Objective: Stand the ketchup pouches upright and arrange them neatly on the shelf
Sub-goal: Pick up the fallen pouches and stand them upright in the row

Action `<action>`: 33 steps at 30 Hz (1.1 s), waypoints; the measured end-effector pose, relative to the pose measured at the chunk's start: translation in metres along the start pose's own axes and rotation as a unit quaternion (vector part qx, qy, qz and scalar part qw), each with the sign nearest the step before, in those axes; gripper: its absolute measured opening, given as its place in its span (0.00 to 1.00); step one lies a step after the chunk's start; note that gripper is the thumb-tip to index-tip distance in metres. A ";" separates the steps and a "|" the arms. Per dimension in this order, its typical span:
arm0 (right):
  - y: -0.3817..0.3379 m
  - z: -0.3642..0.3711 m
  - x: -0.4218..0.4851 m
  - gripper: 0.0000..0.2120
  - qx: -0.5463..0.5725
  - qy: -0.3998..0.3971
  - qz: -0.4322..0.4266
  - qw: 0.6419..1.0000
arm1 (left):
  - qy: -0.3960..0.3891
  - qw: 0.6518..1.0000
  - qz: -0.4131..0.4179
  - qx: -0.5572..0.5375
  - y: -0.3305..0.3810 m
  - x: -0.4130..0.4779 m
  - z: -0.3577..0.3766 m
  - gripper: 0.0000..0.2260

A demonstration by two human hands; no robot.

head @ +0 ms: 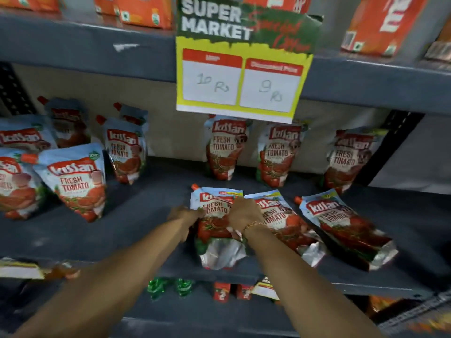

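Note:
On the grey shelf (146, 215) three ketchup pouches lie flat near the front edge. My left hand (185, 218) grips the left edge of the leftmost lying pouch (214, 228), and my right hand (244, 213) holds its right side. The middle lying pouch (285, 223) and the right lying pouch (346, 225) rest beside it. Three pouches stand upright at the back: one (224, 147), another (278, 154), and a third (346, 159). Several more pouches stand or lean on the left, such as this one (75, 181).
A yellow and green price sign (241, 69) hangs from the upper shelf edge, just above the back pouches. Orange packets (144, 11) sit on the shelf above. Small cartons (222, 291) and green packets (168, 286) sit on the shelf below.

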State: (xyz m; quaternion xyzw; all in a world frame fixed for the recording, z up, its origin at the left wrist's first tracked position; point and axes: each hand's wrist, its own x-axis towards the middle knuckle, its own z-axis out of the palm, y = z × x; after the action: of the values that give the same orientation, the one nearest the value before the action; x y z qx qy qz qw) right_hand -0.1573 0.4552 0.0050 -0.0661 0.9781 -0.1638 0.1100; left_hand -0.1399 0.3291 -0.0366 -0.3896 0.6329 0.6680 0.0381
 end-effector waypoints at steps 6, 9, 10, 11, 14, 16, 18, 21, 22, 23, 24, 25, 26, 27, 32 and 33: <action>-0.002 -0.009 0.005 0.16 0.114 0.001 0.031 0.993 | 0.041 0.998 0.002 -0.050 -0.003 0.000 -0.016 0.06; -0.005 -0.013 0.006 0.12 0.208 0.042 0.001 0.977 | 0.072 0.992 0.051 -0.088 0.011 -0.007 -0.024 0.07; -0.008 -0.015 0.004 0.11 0.225 0.070 -0.020 0.972 | 0.078 0.989 0.074 -0.104 0.019 -0.010 -0.026 0.08; -0.010 -0.018 0.003 0.11 0.238 0.096 -0.040 0.966 | 0.080 0.985 0.098 -0.119 0.028 -0.015 -0.029 0.08; -0.015 -0.022 -0.002 0.09 0.259 0.162 -0.095 0.947 | 0.067 0.967 0.191 -0.152 0.049 -0.029 -0.037 0.07; -0.015 -0.016 -0.003 0.10 0.267 0.171 -0.112 0.942 | 0.062 0.957 0.237 -0.156 0.050 -0.033 -0.039 0.10; -0.015 -0.006 -0.003 0.11 0.268 0.151 -0.096 0.947 | 0.059 0.960 0.239 -0.134 0.038 -0.028 -0.037 0.09; -0.016 0.002 -0.005 0.10 0.278 0.128 -0.066 0.950 | 0.116 0.965 0.214 -0.101 0.016 -0.022 -0.028 0.09; -0.016 0.001 -0.005 0.11 0.277 0.127 -0.066 0.950 | 0.161 0.961 0.204 -0.096 0.009 -0.020 -0.023 0.12; -0.016 0.002 -0.005 0.11 0.278 0.117 -0.066 0.951 | 0.209 0.956 0.175 -0.107 0.004 -0.022 -0.017 0.15; -0.013 0.000 -0.004 0.12 0.276 0.105 -0.068 0.953 | 0.237 0.955 0.130 -0.124 0.001 -0.027 -0.009 0.16; -0.010 -0.002 -0.003 0.13 0.266 0.092 -0.070 0.957 | 0.232 0.958 0.085 -0.146 -0.002 -0.031 0.002 0.16; -0.004 -0.004 0.000 0.14 0.242 0.084 -0.074 0.964 | 0.192 0.965 0.051 -0.169 -0.006 -0.035 0.014 0.15; 0.004 -0.008 0.002 0.16 0.211 0.079 -0.070 0.972 | 0.130 0.975 0.031 -0.177 -0.009 -0.038 0.026 0.13; 0.064 -0.033 0.007 0.33 0.051 0.032 0.164 0.985 | -0.126 0.984 -0.078 -0.098 -0.005 -0.059 0.077 0.14; 0.079 -0.033 0.015 0.38 0.033 -0.004 0.195 0.980 | -0.139 0.983 -0.089 -0.079 -0.003 -0.059 0.082 0.15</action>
State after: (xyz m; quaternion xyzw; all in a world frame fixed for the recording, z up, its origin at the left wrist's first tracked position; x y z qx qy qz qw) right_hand -0.1871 0.5372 0.0063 0.1286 0.9659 -0.1708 0.1461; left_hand -0.1362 0.4270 -0.0142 -0.3494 0.5293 0.7576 0.1541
